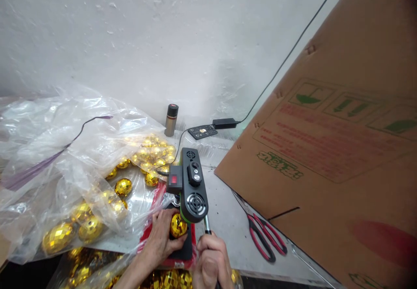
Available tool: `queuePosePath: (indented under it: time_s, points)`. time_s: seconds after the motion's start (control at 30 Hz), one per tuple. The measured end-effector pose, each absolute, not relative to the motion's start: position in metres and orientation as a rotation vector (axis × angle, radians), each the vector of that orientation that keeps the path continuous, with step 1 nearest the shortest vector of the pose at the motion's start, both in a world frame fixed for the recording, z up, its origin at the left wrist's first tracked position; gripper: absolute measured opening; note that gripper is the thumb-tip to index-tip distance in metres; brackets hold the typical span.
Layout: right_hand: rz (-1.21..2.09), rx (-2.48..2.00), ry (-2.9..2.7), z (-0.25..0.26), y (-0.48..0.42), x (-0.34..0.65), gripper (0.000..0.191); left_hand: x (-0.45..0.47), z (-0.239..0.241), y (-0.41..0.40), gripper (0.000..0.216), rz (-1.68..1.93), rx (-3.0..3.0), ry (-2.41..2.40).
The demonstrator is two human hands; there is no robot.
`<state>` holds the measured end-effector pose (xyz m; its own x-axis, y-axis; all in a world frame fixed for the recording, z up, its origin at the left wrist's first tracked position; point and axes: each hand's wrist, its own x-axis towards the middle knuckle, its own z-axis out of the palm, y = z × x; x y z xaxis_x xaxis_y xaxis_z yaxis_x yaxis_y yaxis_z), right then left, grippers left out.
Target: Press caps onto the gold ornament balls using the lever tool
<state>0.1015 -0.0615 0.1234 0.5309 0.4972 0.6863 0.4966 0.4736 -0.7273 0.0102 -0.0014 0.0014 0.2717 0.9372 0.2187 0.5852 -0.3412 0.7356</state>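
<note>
Near the front edge of the counter (226, 237), our left fingers (177, 243) grasp a gold ball (179, 225) over the black base (186, 250); our right fingers (210, 242) clench a dark-handled rod (207, 224). If the ball rolls or the rod slips, we could pinch a fingertip.

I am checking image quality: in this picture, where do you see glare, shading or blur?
Head view: glare on the crumpled clear plastic sheet and highlights on the shiny gold faceted balls; same view, faint grey shading on the rough white wall; same view, soft print on the large brown cardboard box; same view, square pixelation beside the black oblong device.
</note>
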Motion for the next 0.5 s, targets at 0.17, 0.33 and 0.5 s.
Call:
queuePosePath:
  time_s: [0.17, 0.33, 0.5]
  points:
    - [-0.027, -1.140, -1.056, 0.1223, -0.0604, 0.0989, 0.042, 0.0101, 0.0011, -0.0011, 0.043, 0.895, 2.014, 1.364]
    - [-0.042, -1.140, -1.101, 0.1182, -0.0612, 0.1023, 0.039, 0.0112, 0.0017, -0.0016, 0.044, 0.917, 1.989, 1.373]
    - [-0.030, -1.136, -1.060, 0.1210, -0.0598, 0.0992, 0.040, 0.0117, 0.0039, -0.0014, 0.043, 0.915, 1.968, 1.374]
